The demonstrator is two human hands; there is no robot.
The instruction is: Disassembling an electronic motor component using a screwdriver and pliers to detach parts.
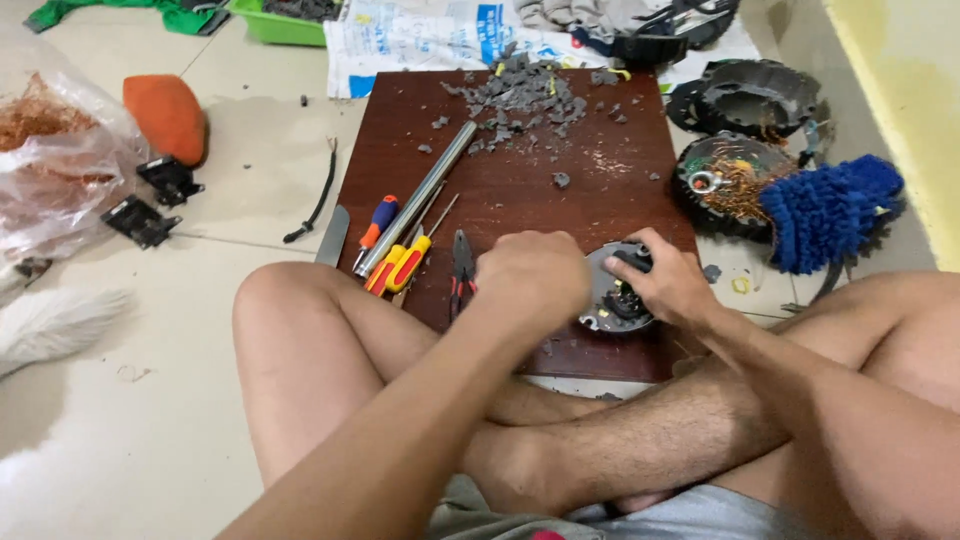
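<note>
A: Sat cross-legged on the tiled floor [250, 180], dark red wooden board [520, 190] pulled up against the shins as the working surface.

B: Found the round grey motor part [612, 300] at the board's near right corner, lying flat, pinned there by both hands.

A: Right hand [672, 285] clamped over its right edge, fingers curled across the black centre piece. Left hand [532, 275] balled into a tight fist just beside it on the left; hid whatever sat inside, so could not tell what it gripped, if anything.

B: Judged it a prying or pulling job on that centre piece. Needed the right hand to press straight down, not sideways, or the part would skate off the board's edge.

A: Agreed. Needed short, controlled force from the left, too, with fingers that close.

B: Spotted the tools well within reach: black-handled pliers [462, 265] touching the left fist's side, 2 screwdrivers [400, 265] with yellow-and-red grips and 1 orange-and-blue one, a long metal tube [420, 195] laid diagonally.

A: Noted grey rubble [520, 95] heaped at the far edge, well apart from the work. Left 2 more round black housings [745, 130] and a blue fluffy mitt [830, 210] off to the right.
</note>
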